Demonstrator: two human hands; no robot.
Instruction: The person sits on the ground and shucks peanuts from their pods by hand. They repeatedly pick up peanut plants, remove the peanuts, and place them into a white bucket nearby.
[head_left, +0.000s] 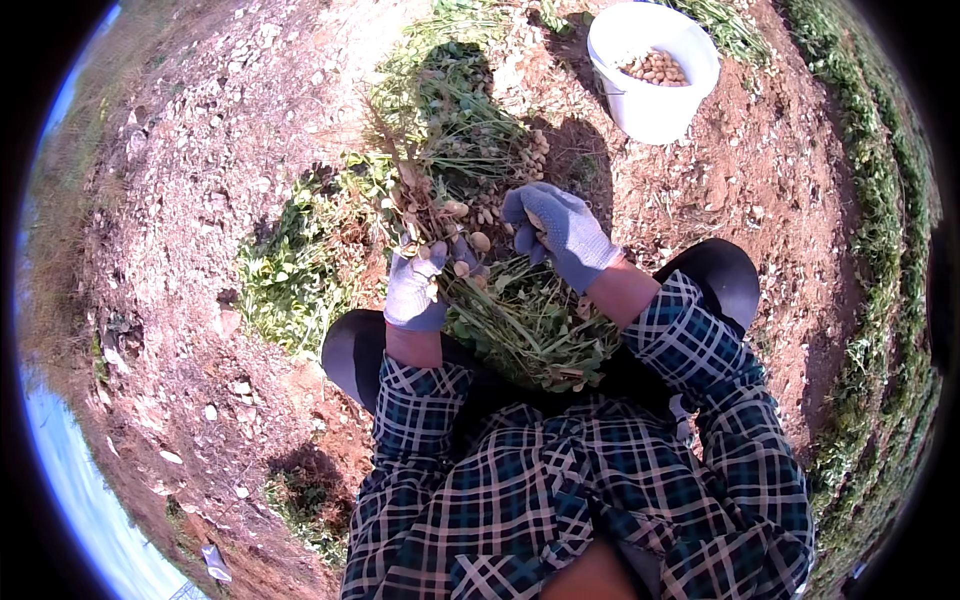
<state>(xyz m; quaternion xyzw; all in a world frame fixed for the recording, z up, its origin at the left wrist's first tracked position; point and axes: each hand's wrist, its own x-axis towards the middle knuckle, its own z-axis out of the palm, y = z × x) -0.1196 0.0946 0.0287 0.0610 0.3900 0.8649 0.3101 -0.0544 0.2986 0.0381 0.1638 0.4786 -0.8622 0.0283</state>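
Both my hands wear grey-white knit work gloves. My left hand (418, 289) is closed around the root end of a peanut plant (450, 281), whose pale pods dangle about my fingers. My right hand (559, 229) is to the right of it, fingers curled together, with a small pale bit showing between them that looks like a peanut pod. Stems and leaves of pulled plants (532, 322) lie across my lap below both hands. Just beyond my hands is a heap of peanut plants (469, 124) with pods (534, 154) at its right end.
A white plastic bucket (652, 112) containing peanut pods (656, 69) stands on the soil at the upper right. More cut greenery (289, 274) lies to the left. Rows of green crop (877, 225) run along the right side, and stony ground (195, 187) spreads out on the left.
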